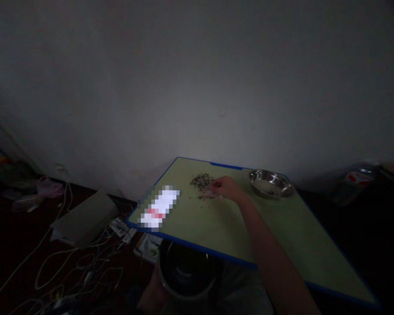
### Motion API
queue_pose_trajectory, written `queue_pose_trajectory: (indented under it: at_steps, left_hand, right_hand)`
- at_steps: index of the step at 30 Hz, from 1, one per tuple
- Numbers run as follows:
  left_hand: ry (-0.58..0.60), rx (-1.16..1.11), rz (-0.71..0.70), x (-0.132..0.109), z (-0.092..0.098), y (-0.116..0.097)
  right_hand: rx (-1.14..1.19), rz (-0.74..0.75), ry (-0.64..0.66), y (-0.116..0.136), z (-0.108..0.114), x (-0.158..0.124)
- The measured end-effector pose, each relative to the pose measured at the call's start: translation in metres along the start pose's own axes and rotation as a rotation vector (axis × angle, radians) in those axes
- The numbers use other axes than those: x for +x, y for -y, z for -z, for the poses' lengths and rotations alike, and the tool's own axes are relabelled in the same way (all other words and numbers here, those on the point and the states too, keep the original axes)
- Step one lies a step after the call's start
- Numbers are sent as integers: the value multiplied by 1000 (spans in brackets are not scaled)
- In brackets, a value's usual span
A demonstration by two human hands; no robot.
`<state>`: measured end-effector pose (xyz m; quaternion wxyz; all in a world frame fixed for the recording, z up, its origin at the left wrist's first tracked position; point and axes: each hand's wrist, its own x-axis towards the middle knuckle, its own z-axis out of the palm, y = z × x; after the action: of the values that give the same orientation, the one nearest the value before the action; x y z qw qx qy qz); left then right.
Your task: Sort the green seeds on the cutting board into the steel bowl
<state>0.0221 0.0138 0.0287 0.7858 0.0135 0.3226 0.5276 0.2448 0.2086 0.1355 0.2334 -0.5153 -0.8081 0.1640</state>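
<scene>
My right hand reaches over the pale green tabletop, its fingers closed at a small, translucent pinkish piece whose kind I cannot make out. Just past the fingertips lies a scatter of small dark seed-like bits, some strewn toward me. Below the table's near edge, my left hand is dim at the side of a deep, dark round pot with a metal rim. Its fingers are mostly hidden, but it appears to grip the pot. A shiny oval steel bowl rests to the right of my right hand.
A lit phone-like screen, blurred out, lies at the table's left. The blue table edge overhangs the pot. Left on the floor are tangled cables, a power strip, a box and a pink bag. A bottle stands right.
</scene>
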Motion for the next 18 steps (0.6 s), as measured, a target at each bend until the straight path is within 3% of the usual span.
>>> queue_pose_trajectory:
  at_steps: [8,13,18]
  left_hand:
    - [-112,-27,-11,4,26,5]
    - [-115,-27,66,12,24,8]
    - [-225,-2,109,10,22,5]
  right_hand:
    - [-4,-32,25,1,3,-1]
    - [-16,-43,33,2,0,0]
    - [-60,-48,28,3,5,-1]
